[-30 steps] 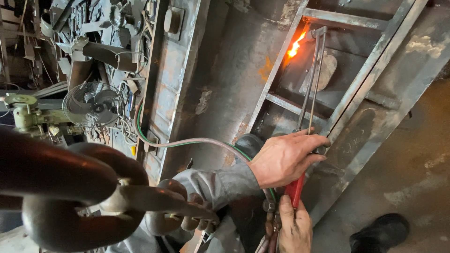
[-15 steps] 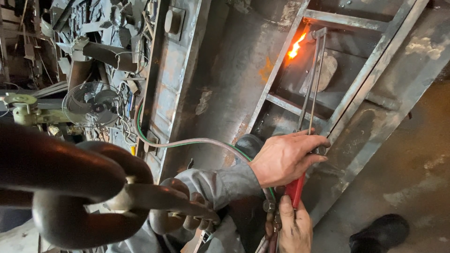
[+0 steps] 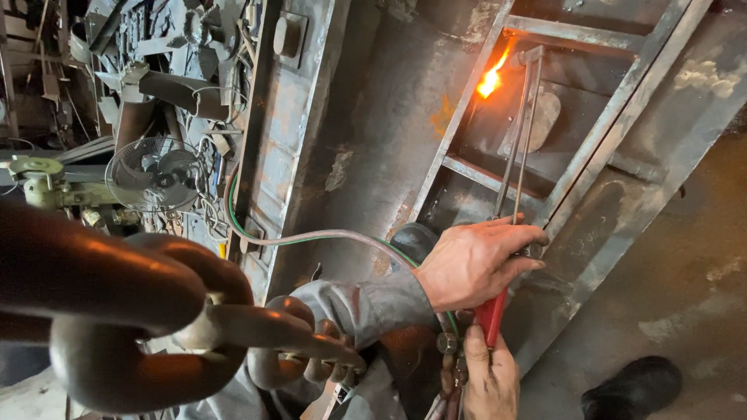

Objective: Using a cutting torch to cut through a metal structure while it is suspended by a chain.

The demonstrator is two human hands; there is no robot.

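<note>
Left hand (image 3: 476, 263): our grip clamped over the cutting torch (image 3: 513, 148), near its red handle (image 3: 490, 317).
Right hand (image 3: 490, 379): our grip clamped on the handle's lower end.
Flame (image 3: 490, 80): burning at the steel frame (image 3: 622, 148).
Foreground: heavy chain (image 3: 140, 311).

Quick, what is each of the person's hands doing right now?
Left hand: closed around the cutting torch above its red handle.
Right hand: closed on the red handle's lower end, by the hose fittings.
</note>
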